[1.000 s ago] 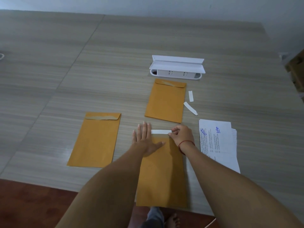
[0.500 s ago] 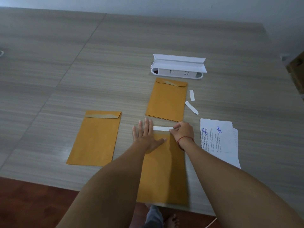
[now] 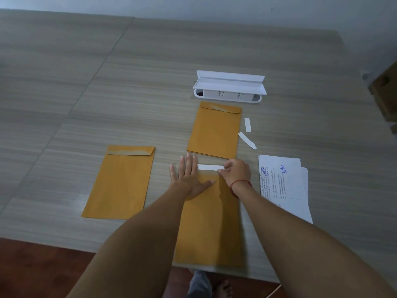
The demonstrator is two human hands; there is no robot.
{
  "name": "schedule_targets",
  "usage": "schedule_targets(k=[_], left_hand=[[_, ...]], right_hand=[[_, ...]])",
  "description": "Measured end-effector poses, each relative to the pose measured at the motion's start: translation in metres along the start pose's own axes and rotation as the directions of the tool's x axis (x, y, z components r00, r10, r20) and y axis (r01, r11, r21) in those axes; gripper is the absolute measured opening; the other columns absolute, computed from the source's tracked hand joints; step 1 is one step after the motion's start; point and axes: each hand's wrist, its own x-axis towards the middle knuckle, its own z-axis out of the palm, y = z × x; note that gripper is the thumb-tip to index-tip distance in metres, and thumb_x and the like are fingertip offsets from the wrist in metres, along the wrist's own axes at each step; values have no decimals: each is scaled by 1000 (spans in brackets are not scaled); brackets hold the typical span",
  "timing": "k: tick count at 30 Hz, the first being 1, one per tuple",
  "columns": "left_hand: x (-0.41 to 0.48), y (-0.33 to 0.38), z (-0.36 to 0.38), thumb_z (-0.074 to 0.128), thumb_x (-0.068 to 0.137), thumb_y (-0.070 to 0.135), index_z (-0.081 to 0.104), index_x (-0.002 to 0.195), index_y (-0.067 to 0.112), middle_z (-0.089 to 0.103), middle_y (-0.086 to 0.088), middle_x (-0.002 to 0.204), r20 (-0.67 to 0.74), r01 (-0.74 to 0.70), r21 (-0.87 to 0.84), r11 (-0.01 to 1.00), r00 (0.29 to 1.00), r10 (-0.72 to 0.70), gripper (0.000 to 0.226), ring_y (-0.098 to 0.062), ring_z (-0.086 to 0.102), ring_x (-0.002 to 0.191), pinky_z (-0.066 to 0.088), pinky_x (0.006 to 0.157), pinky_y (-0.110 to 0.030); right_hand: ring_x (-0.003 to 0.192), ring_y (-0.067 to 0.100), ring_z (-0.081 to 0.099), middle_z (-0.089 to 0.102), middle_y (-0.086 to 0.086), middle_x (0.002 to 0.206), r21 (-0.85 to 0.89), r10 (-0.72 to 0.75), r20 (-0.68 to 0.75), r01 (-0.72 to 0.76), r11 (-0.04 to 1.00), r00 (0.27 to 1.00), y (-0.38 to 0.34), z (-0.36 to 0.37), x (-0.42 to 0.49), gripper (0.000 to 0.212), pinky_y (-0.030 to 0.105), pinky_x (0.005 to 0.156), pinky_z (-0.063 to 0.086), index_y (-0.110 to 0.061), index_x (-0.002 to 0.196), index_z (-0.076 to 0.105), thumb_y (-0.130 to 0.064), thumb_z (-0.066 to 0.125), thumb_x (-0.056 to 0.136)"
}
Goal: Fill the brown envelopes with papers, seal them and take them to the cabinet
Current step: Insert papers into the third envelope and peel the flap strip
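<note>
On the grey table (image 3: 86, 82), wall (image 3: 214, 7) beyond — brown envelopes (image 3: 120, 181).

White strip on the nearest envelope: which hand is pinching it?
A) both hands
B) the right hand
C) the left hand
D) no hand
B: the right hand pinches the end of the white strip, while the left hand lies flat on the envelope.

Nothing legible showed. The top of the stack of white printed paper sheets (image 3: 285, 190) on the right carried rows of small dark print and two slanted blue ink marks (image 3: 283, 168), all too small and blurred to read.
</note>
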Motion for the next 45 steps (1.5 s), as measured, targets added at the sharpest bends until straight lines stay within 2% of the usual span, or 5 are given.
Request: schedule_targets(k=[15, 29, 32, 39, 45], left_hand=[[0, 0, -3, 32, 82, 78, -33, 144, 21, -44, 1, 148, 32, -1, -25, 1000, 999, 2, 106, -20, -39, 137, -22, 112, -54], [1, 1, -3, 31, 82, 79, -33, 143, 21, -43, 1, 148, 42, 10, -8, 1000, 999, -10, 106, -20, -39, 138, -21, 112, -54], [2, 1, -3, 31, 82, 79, -34, 143, 21, -44, 2, 148, 53, 15, -10, 1000, 998, -14, 106, -20, -40, 137, -21, 113, -55], [1, 1, -5, 31, 82, 79, -33, 143, 21, -44, 1, 148, 53, 7, -17, 1000, 999, -6, 106, -20, -39, 137, -21, 112, -55], [1, 0, -5, 32, 81, 79, -33, 143, 21, -44, 1, 148, 57, 8, -22, 1000, 998, -7, 107, -19, -39, 137, -21, 113, -55]], right_hand=[[81, 17, 60, 71, 5, 96, -10, -28, 80, 29, 1000, 996, 0, -5, 6, 15, 24, 71, 43, -11, 88, 69, -22, 75, 80], [92, 21, 68, 74, 1, 91, 121, 98, -21, -95, 988, 995, 2, 8, 3, 12, 41, 92, 51, -19, 83, 71, -22, 79, 74], [92, 23, 68, 74, 2, 89, 100, 76, -37, -72, 992, 996, 1, 11, 1, 3, 41, 91, 52, -20, 80, 74, -20, 76, 78], [85, 22, 66, 71, 8, 89, 13, -96, -14, 96, 995, 995, 9, 3, 4, 19, 28, 75, 51, -9, 93, 69, -23, 74, 81], [86, 23, 64, 65, 5, 82, -54, -224, 58, 227, 972, 973, 15, -1, 7, 21, 31, 79, 53, -9, 101, 70, -23, 70, 85]])
